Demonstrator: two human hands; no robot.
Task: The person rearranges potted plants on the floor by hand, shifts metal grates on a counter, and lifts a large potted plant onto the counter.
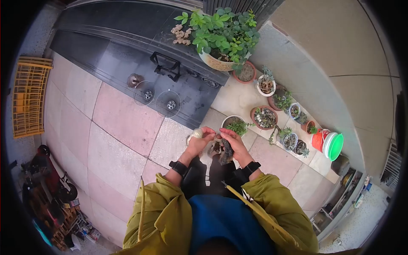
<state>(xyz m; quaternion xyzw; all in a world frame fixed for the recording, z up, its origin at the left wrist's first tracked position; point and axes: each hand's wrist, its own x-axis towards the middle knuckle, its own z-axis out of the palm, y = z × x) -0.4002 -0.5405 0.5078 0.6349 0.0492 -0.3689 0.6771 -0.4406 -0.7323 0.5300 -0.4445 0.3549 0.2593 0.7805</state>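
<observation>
My left hand (203, 141) and my right hand (235, 145) are close together in front of my body, fingertips bent inward and pinched. Whatever they hold, if anything, is too small to make out. Just below the fingertips is a pale container (211, 149) with dark, soil-like contents. A dark grey, rough-textured thing (226, 154) lies beside my right palm, and I cannot tell whether that hand touches it. Against the outer side of my left hand shows a whitish rounded thing (195, 134). A white pot with a green plant (236, 126) stands just beyond my right hand.
Several potted succulents and a pot of pebbles (264, 117) line the wall at right, ending at a red and white bucket with a green lid (335, 146). A large leafy planter (221, 63) stands ahead. Wire racks (168, 104) lie on a dark panel (121, 63). A yellow rack (32, 97) leans far left.
</observation>
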